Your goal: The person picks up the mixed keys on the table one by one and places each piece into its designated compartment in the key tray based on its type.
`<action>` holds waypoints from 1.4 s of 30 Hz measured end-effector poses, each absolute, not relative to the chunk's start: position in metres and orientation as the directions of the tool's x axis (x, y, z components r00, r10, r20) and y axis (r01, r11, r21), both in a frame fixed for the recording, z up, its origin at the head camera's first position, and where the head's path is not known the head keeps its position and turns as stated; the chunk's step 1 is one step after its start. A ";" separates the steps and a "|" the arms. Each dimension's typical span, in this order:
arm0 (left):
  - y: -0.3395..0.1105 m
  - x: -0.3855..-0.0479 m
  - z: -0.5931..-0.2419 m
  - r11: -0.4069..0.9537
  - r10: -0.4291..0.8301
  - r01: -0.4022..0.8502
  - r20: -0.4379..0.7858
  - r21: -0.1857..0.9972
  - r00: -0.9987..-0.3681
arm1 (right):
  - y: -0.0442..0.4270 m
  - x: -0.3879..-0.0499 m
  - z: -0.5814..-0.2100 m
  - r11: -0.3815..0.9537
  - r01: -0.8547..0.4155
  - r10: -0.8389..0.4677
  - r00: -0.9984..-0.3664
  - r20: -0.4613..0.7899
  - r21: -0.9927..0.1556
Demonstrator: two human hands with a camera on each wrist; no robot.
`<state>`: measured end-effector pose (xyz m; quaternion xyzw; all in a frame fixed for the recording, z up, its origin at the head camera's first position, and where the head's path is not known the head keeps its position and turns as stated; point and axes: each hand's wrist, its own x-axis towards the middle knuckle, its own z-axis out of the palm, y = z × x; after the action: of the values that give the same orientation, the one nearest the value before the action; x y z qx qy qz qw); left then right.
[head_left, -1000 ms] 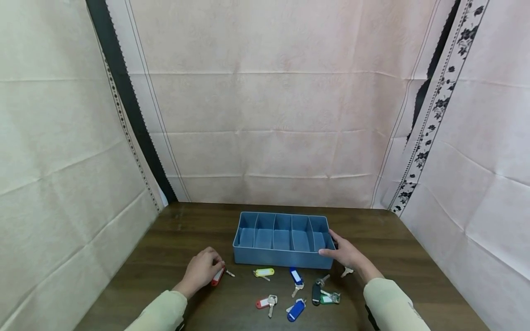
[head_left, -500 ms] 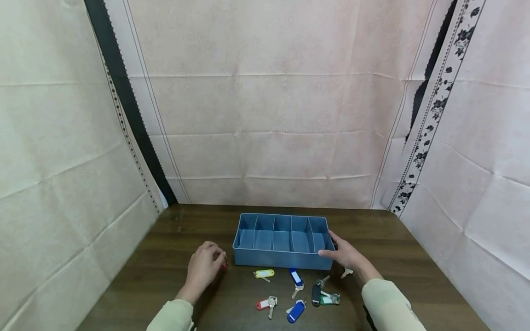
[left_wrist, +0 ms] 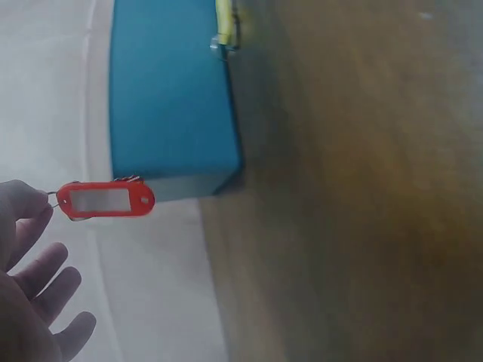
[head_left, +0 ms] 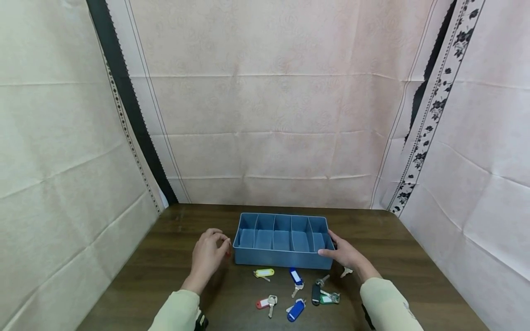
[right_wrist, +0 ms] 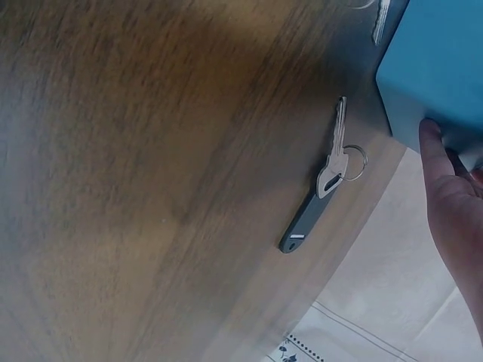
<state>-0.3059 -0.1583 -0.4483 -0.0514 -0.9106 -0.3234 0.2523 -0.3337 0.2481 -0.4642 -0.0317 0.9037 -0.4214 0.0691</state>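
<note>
My left hand is raised just left of the blue compartment box. Its thumb and index finger pinch the metal ring of a red key tag, while the other fingers are spread apart. The tag has a white label; its key is mostly hidden behind it. My right hand grips the right end of the box, thumb at the front corner and fingers along the side. The box stands upright, divided into several compartments with nothing visible inside.
In front of the box lie tagged keys: yellow, red, two blue, black and green. Beside my right wrist is a key with a dark tag. White cloth hangs behind the wooden table.
My left hand has lifted the red-tagged key off the table and moved it up and slightly right, towards the box's left end. My right hand stays on the box.
</note>
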 end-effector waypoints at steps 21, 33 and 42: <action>-0.120 -0.350 -0.417 0.682 -0.066 0.347 0.526 0.644 -0.848 | 0.249 -0.332 -0.464 0.636 0.012 -0.112 -0.988 -0.108 -0.772; -0.116 -0.377 -0.422 0.683 -0.063 0.329 0.501 0.653 -0.863 | 0.250 -0.333 -0.464 0.649 0.004 -0.122 -0.986 -0.109 -0.761; -0.116 -0.389 -0.437 0.695 -0.074 0.290 0.467 0.658 -0.881 | 0.249 -0.332 -0.462 0.651 -0.008 -0.135 -0.985 -0.105 -0.759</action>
<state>-0.3888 -0.1164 -0.4371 -0.0608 -0.8900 -0.3855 0.2358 -0.3324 0.2486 -0.4616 -0.0394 0.9054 -0.4158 0.0760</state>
